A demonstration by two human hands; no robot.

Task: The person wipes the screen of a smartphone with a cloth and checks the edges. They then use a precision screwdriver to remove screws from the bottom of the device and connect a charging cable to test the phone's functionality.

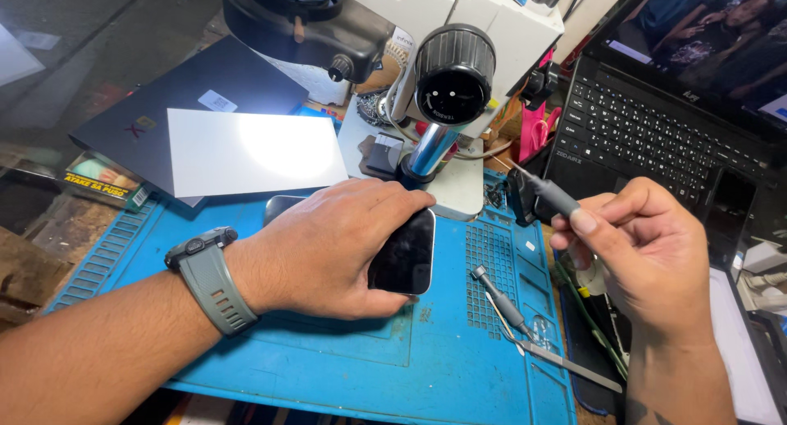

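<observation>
Smartphone sits at the centre of the frame, dark screen up, and my left hand is curled over it, thumb along its near edge and fingers wrapped across its far side, gripping it just above the blue repair mat. A grey watch is strapped on that wrist. My right hand, at the right of the frame, is closed around a slim grey screwdriver, pinched between thumb and forefinger with its tip pointing up and left, toward the base of the microscope. That microscope fills the upper middle of the frame, its black focus knob facing me. A white card lies brightly lit at upper left, resting on a dark flat box. Lower right on the mat lie a second small screwdriver and metal tweezers, close together. An open laptop stands at upper right, well apart from the phone.
</observation>
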